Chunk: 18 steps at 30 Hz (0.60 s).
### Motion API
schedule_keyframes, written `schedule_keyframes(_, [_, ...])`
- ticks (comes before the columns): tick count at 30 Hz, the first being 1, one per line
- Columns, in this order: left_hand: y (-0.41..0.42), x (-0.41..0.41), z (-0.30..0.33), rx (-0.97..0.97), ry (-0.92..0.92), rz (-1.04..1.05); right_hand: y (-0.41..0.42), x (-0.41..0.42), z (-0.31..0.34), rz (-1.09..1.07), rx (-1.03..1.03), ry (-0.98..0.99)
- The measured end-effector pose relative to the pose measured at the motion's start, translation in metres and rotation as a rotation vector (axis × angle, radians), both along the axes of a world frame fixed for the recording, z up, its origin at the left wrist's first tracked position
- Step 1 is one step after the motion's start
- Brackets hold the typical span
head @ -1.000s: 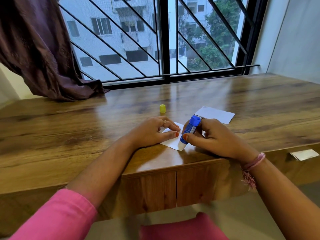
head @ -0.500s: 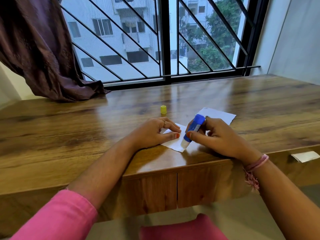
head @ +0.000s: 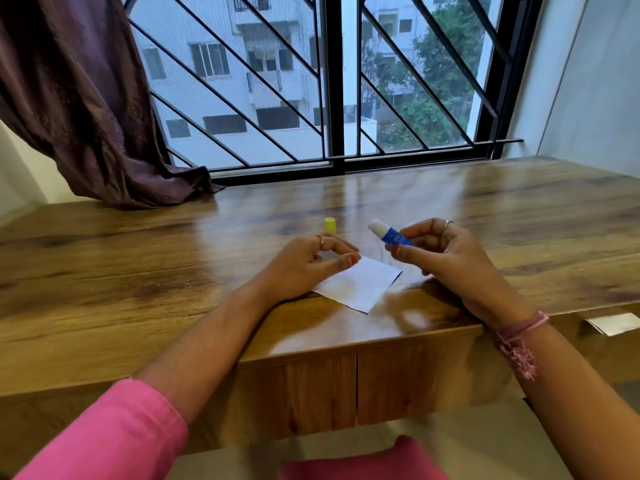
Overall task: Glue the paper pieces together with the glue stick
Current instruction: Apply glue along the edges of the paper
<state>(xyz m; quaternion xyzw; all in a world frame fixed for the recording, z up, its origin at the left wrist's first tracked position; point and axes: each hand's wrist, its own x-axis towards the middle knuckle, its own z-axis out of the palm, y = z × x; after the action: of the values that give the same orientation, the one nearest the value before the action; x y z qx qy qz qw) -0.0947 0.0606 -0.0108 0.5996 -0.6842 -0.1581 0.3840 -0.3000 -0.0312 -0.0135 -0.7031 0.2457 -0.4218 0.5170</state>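
White paper [head: 360,285] flat; blue glue stick [head: 389,234] uncapped.

The desk [head: 485,216] is wood with a strong grain, its top glossy enough to mirror the window. Just below the glue stick [head: 391,235], which looks like smooth blue plastic with a pale waxy tip, lies a matt white paper [head: 360,285]. Beyond it stands a glossy yellow plastic cap [head: 330,225]. The curtain [head: 79,98] is a soft, faintly sheeny brown cloth; the window bars [head: 334,81] look like black painted metal.

home room, curtain [head: 79,98], grilled window [head: 332,81], wooden desk [head: 138,271]
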Motion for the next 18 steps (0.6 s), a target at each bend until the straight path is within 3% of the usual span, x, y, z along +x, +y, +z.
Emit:
schedule_keyframes(9, [-0.007,0.024,0.003,-0.185,0.295,0.431,-0.005,0.003,0.0,0.01,-0.04,0.078])
schedule_keyframes(14, [-0.013,0.041,0.001,-0.127,0.437,0.603,-0.017,0.01,0.015,0.047,-0.089,0.168])
schedule_keyframes(18, [-0.014,0.04,0.002,-0.08,0.438,0.625,-0.031,0.03,0.04,0.058,-0.183,0.327])
